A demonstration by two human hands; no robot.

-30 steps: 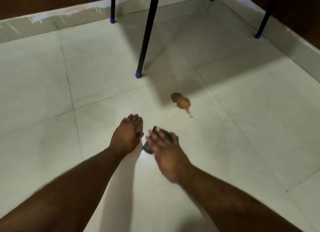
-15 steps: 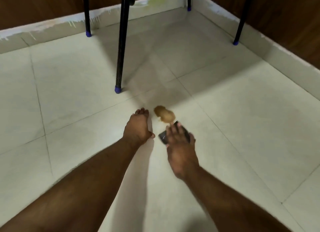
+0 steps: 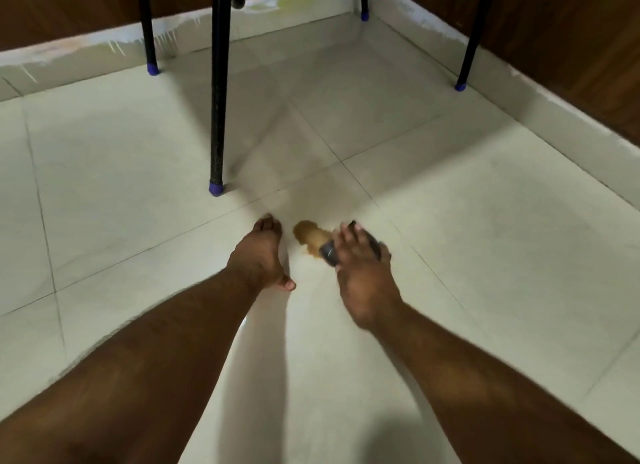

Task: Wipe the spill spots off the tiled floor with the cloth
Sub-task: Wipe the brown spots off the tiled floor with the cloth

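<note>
A brown spill spot (image 3: pixel 309 237) lies on the pale tiled floor (image 3: pixel 485 256), just past my hands. My right hand (image 3: pixel 362 273) presses a small dark grey cloth (image 3: pixel 329 254) flat on the tile with straight fingers. The cloth's left edge touches the spill's right side; most of the cloth is hidden under my fingers. My left hand (image 3: pixel 261 256) rests flat on the floor a little left of the spill, fingers straight, holding nothing.
A black chair leg with a blue foot (image 3: pixel 216 188) stands close beyond my left hand. Other blue-tipped legs stand at the back left (image 3: pixel 152 69) and right (image 3: pixel 460 86). A pale skirting and dark wooden walls (image 3: pixel 571 48) bound the corner.
My right hand has slid the cloth forward and rightwards, from short of the spill to against its edge. My left hand stays planted. The view has moved closer to the corner.
</note>
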